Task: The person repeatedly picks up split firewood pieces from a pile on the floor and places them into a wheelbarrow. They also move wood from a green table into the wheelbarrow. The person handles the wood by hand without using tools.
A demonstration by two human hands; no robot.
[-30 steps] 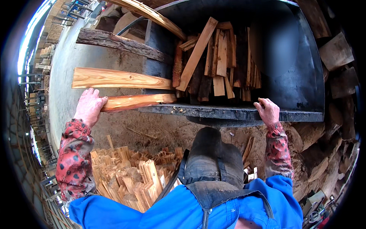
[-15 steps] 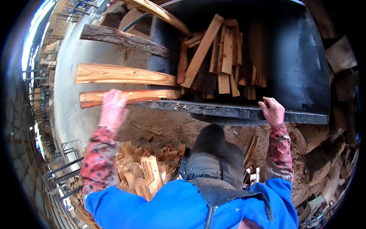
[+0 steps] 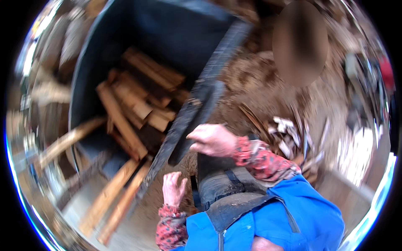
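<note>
A black metal bin point(image 3: 163, 25) stands in front of me, with several pieces of split wood point(image 3: 121, 119) piled inside. My right hand point(image 3: 214, 140) hangs just off the bin's near rim point(image 3: 161, 152), fingers loosely bent and apart, with nothing in it. Lower down, my left hand point(image 3: 173, 187) is raised beside the rim's near end, its fingers a little spread and holding nothing. Two long split boards point(image 3: 109, 196) stick out over the bin's edge, close to the left hand. The picture is smeared by motion.
Another long piece of wood point(image 3: 69, 140) juts out at the bin's far left. Thin wood slats and pale scraps point(image 3: 287, 136) lie on the brown dirt floor point(image 3: 261, 81) to my right. The surroundings are blurred.
My view has swung to the right, so the bin now sits tilted at the upper left. My left hand has come away from the protruding board, and my right hand has left the rim.
</note>
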